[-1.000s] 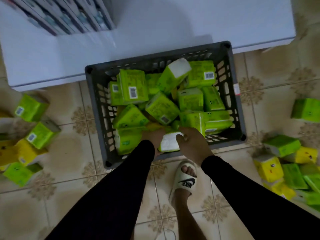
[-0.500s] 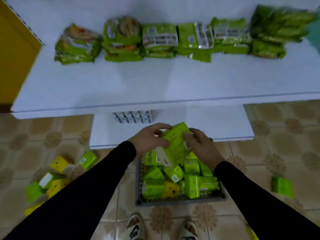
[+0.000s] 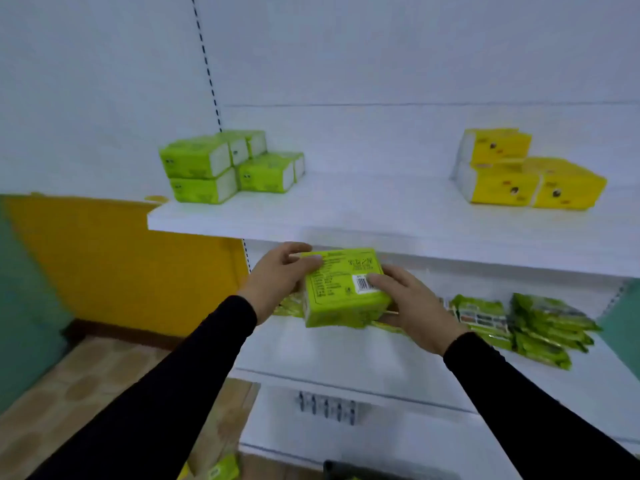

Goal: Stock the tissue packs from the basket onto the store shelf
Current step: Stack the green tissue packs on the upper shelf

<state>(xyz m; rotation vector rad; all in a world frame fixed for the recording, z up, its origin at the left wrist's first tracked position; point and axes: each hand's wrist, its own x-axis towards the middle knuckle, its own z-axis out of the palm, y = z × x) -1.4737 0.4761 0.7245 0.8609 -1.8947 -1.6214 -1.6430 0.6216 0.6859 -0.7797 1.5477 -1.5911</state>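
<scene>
Hands hold one green tissue pack (image 3: 344, 289) in the air, in front of the front edge of the upper shelf (image 3: 398, 223) and above the lower shelf (image 3: 346, 355). The left hand (image 3: 277, 280) grips the pack's left side, fingers curled over its top edge. The right hand (image 3: 412, 303) grips the right side, thumb pressed on a white barcode label (image 3: 363, 283) on the pack's upward face. That face carries lines of dark print, too small and blurred to read.

On the upper shelf, near its left end, stands a stack of green tissue packs (image 3: 228, 166) with small cartoon eyes on their fronts. Well apart, toward the right end, sits a stack of yellow tissue packs (image 3: 519, 174) with the same eyes. On the lower shelf, right of the hands, lie flat green packets (image 3: 540, 327); their print cannot be read. A dark basket rim (image 3: 349, 469) shows at the bottom edge.
</scene>
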